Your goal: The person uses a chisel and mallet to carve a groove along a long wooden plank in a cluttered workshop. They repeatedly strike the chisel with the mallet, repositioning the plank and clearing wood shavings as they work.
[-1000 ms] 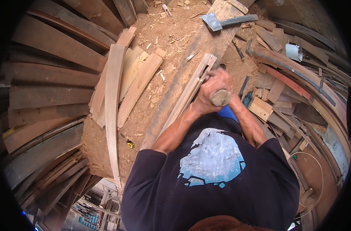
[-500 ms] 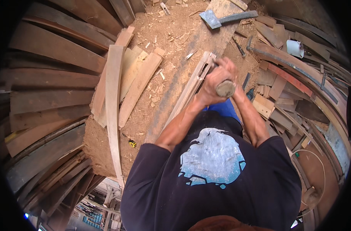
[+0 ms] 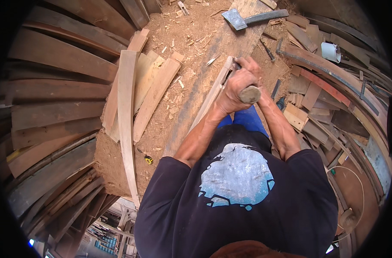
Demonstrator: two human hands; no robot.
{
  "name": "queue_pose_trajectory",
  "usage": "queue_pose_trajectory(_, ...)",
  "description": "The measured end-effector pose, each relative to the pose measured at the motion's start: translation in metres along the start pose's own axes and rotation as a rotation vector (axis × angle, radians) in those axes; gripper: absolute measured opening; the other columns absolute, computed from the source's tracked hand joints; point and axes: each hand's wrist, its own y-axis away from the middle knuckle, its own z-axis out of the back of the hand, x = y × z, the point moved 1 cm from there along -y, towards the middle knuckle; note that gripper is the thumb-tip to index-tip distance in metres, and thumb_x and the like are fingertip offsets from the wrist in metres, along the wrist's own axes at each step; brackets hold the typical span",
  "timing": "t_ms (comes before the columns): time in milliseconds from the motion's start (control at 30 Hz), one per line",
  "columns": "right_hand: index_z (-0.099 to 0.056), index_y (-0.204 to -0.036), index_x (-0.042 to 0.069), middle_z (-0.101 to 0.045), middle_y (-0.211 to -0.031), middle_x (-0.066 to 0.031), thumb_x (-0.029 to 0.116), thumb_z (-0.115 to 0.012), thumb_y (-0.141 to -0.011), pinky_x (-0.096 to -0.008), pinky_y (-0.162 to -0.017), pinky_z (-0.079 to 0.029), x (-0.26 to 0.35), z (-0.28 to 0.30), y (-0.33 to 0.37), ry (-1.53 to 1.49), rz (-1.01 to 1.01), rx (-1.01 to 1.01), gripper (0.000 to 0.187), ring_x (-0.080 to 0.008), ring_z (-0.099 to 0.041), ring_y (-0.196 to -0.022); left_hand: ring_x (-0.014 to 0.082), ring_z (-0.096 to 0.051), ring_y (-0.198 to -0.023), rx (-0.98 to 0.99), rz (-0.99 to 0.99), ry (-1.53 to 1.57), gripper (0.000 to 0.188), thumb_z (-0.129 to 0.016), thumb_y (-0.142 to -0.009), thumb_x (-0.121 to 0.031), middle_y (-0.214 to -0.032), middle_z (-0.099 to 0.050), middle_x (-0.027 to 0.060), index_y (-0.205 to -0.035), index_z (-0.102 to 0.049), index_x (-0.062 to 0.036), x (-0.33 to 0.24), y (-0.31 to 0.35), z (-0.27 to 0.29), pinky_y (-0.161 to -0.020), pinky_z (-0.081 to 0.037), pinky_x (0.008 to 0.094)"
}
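Observation:
My left hand [image 3: 235, 88] is wrapped round the thick wooden handle [image 3: 250, 94] of a chisel, whose round butt end points up toward me. Just beyond it, my right hand [image 3: 252, 68] is closed lower on the same tool, its fingers partly hidden. Between the hands and the wood, only a bit of dark metal [image 3: 237, 66] shows. A long narrow piece of wood [image 3: 207, 105] with a slot cut near its far end lies under my hands and left forearm. The chisel's tip is hidden from view.
A tool with a broad flat grey head [image 3: 234, 19] lies on a plank at the far side. Sawdust and chips cover the ground. Loose boards [image 3: 157, 96] and a yellow-black tape measure [image 3: 148, 159] lie left. Offcuts, a long clamp [image 3: 325, 71] and a white cup [image 3: 330, 52] sit right.
Both hands and the chisel have shifted slightly away from me. The slotted piece has turned a little, so its slot shows less. The surrounding tools and boards stay put.

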Motion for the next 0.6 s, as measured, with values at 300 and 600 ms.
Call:
queue_pose_trajectory(300,-0.063,-0.092,0.016,-0.056,-0.086,-0.0116,0.03,-0.072,-0.082,-0.0439,-0.06,-0.054,0.03,-0.023,0.047,-0.131,0.051,0.085,0.02,-0.0309,-0.066,-0.073,0.0286,-0.064,-0.074,-0.089,0.189,0.007,0.026,-0.079,-0.068,0.0,-0.082,-0.063,0.011,-0.087,-0.064,-0.0072,-0.045,0.024,0.015,-0.07,-0.053,0.0361)
queue_pose_trajectory(600,-0.065,-0.1,0.02,-0.058,-0.089,-0.0086,0.031,-0.068,-0.087,-0.0394,-0.062,-0.057,0.05,-0.044,0.063,-0.065,-0.075,0.119,0.018,-0.0296,-0.066,-0.074,0.0289,-0.067,-0.077,-0.075,0.19,0.071,0.029,-0.079,-0.066,0.001,-0.087,-0.067,0.0101,-0.091,-0.066,-0.0066,-0.04,0.05,0.031,-0.072,-0.055,0.036)
